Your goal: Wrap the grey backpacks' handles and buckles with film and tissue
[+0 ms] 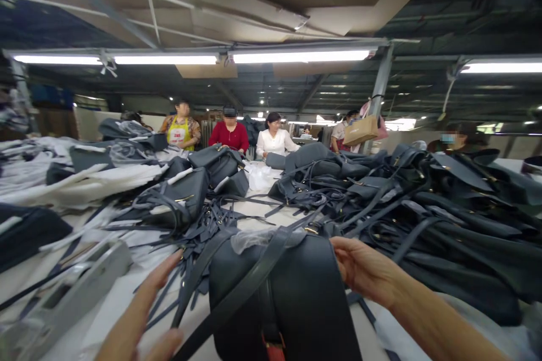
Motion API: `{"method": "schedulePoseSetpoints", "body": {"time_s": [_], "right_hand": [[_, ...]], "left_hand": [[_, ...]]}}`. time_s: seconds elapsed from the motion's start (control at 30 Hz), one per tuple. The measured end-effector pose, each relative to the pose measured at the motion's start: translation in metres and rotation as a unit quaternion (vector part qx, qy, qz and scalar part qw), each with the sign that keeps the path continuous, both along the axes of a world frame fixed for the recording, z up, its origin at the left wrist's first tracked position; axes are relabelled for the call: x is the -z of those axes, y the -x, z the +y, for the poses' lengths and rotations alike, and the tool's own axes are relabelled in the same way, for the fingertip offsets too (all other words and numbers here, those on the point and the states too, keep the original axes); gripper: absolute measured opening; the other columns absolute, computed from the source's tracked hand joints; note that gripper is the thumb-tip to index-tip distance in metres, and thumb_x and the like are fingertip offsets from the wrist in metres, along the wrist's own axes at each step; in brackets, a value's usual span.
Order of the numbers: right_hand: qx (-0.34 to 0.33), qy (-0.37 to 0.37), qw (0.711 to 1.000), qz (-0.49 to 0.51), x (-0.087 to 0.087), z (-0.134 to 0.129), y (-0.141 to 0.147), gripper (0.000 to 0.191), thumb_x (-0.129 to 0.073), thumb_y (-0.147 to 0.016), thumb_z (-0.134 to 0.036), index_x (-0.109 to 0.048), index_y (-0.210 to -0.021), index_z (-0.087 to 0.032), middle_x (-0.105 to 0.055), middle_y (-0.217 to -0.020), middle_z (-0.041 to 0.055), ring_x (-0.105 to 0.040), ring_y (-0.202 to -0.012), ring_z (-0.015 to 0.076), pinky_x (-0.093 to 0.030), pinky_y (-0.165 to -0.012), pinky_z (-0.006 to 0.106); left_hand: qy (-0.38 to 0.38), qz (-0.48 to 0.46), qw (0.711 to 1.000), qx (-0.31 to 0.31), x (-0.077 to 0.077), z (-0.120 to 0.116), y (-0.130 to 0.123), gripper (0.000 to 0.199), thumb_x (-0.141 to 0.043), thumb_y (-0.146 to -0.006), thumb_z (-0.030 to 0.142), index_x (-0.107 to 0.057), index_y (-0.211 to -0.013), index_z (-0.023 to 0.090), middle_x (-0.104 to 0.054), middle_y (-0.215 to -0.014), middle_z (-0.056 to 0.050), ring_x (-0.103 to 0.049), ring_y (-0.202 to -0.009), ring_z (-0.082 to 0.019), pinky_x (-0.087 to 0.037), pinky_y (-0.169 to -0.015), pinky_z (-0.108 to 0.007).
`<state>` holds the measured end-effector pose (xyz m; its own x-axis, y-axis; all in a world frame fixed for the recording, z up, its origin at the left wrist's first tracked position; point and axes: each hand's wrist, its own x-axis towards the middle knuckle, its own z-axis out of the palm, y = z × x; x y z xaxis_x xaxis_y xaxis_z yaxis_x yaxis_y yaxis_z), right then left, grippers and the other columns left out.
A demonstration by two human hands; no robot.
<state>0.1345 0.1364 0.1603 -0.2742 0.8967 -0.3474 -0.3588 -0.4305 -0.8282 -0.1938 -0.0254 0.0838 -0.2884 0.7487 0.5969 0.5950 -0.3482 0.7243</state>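
A dark navy bag (305, 293) with a rounded flap stands in front of me, its strap (241, 299) lying diagonally across it and crumpled clear plastic at its top. Near the bottom of the flap is a reddish tab (275, 351). My right hand (364, 271) grips the bag's upper right edge, fingers partly behind it. To the left of the bag, my left hand (146, 310) is open, thumb and fingers apart, touching nothing visible.
Piles of dark bags (461, 225) and straps cover the right side. More bags (186, 197), white padding (97, 186) and a grey metal device (80, 293) are at the left. Several people work across the table.
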Motion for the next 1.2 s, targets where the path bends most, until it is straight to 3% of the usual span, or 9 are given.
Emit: {"method": "schedulePoseSetpoints", "body": {"time_s": [0.07, 0.13, 0.23, 0.33, 0.53, 0.67, 0.77, 0.97, 1.2], "right_hand": [[-0.019, 0.02, 1.0, 0.008, 0.012, -0.007, 0.014, 0.02, -0.056, -0.076, 0.001, -0.062, -0.065, -0.015, -0.074, -0.066, 0.0086, -0.074, -0.064, 0.0189, -0.061, -0.057, 0.023], [-0.017, 0.016, 1.0, 0.019, 0.021, -0.01, 0.022, 0.02, -0.057, -0.075, 0.002, -0.061, -0.065, -0.015, -0.074, -0.066, 0.0082, -0.075, -0.066, 0.0187, -0.061, -0.061, 0.022], [-0.001, -0.013, 0.999, 0.038, 0.025, -0.013, 0.02, 0.015, -0.06, -0.078, -0.003, -0.063, -0.068, -0.014, -0.074, -0.064, 0.0064, -0.072, -0.058, 0.0155, -0.058, -0.058, 0.02], [-0.018, -0.038, 0.998, 0.042, 0.021, -0.026, 0.01, 0.016, -0.063, -0.087, -0.026, -0.069, -0.082, -0.012, -0.076, -0.07, 0.0072, -0.069, -0.053, 0.0139, -0.055, -0.052, 0.02], [-0.031, -0.079, 0.996, -0.024, 0.026, -0.053, 0.015, 0.051, -0.085, -0.068, -0.04, -0.068, -0.107, -0.011, -0.079, -0.095, 0.0124, -0.074, -0.082, 0.0241, -0.057, -0.062, 0.026], [0.081, -0.137, 0.985, 0.069, 0.055, -0.064, 0.031, 0.089, -0.089, -0.063, -0.035, -0.044, -0.139, -0.02, -0.075, -0.111, 0.0096, -0.071, -0.1, 0.0278, -0.059, -0.08, 0.036], [0.113, -0.115, 0.983, 0.088, 0.079, -0.067, 0.042, 0.09, -0.089, -0.064, -0.035, -0.041, -0.139, -0.022, -0.075, -0.111, 0.0083, -0.071, -0.1, 0.0277, -0.058, -0.085, 0.04], [0.026, -0.083, 0.989, 0.122, 0.074, -0.06, 0.062, 0.06, -0.089, -0.061, -0.031, -0.061, -0.112, -0.016, -0.078, -0.101, 0.0079, -0.073, -0.094, 0.0263, -0.059, -0.077, 0.034], [0.088, -0.038, 0.99, 0.1, 0.06, -0.045, 0.05, 0.041, -0.077, -0.064, -0.011, -0.065, -0.103, -0.017, -0.079, -0.078, 0.0017, -0.069, -0.054, 0.0159, -0.054, -0.043, 0.021]], "left_hand": [[0.031, 0.086, 0.994, 0.057, -0.014, 0.014, -0.019, 0.09, -0.074, -0.07, 0.047, -0.033, -0.149, 0.032, -0.043, -0.153, -0.005, -0.042, -0.136, -0.038, -0.037, -0.11, -0.056], [0.046, 0.089, 0.992, 0.078, -0.029, 0.039, -0.044, 0.093, -0.074, -0.07, 0.035, -0.03, -0.151, 0.027, -0.058, -0.139, -0.009, -0.055, -0.124, -0.034, -0.042, -0.107, -0.051], [0.035, 0.049, 0.996, 0.061, -0.046, 0.082, -0.072, 0.041, -0.06, -0.082, 0.027, -0.06, -0.122, 0.02, -0.071, -0.111, -0.008, -0.065, -0.104, -0.026, -0.048, -0.096, -0.038], [0.001, 0.061, 0.994, 0.09, -0.057, 0.119, -0.081, 0.019, -0.056, -0.085, 0.028, -0.064, -0.1, 0.019, -0.071, -0.092, -0.003, -0.065, -0.087, -0.021, -0.049, -0.081, -0.03], [0.002, 0.134, 0.981, 0.14, -0.066, 0.173, -0.088, 0.02, -0.062, -0.084, 0.031, -0.065, -0.101, 0.021, -0.071, -0.09, 0.001, -0.064, -0.083, -0.018, -0.047, -0.079, -0.027], [-0.003, 0.182, 0.978, 0.098, -0.066, 0.206, -0.096, 0.022, -0.058, -0.088, 0.035, -0.064, -0.104, 0.021, -0.071, -0.087, 0.0, -0.065, -0.08, -0.019, -0.048, -0.075, -0.028], [-0.03, 0.237, 0.969, 0.059, -0.062, 0.224, -0.101, 0.026, -0.058, -0.09, 0.036, -0.062, -0.111, 0.021, -0.071, -0.093, -0.004, -0.066, -0.084, -0.021, -0.05, -0.076, -0.03], [-0.173, 0.385, 0.906, 0.007, -0.051, 0.222, -0.096, 0.031, -0.049, -0.094, 0.017, -0.061, -0.123, 0.02, -0.06, -0.13, -0.016, -0.056, -0.117, -0.028, -0.043, -0.097, -0.043], [-0.303, 0.447, 0.842, -0.017, -0.021, 0.136, -0.066, 0.018, -0.058, -0.091, 0.018, -0.07, -0.103, 0.025, -0.067, -0.097, -0.007, -0.061, -0.091, -0.021, -0.045, -0.082, -0.032]]}}
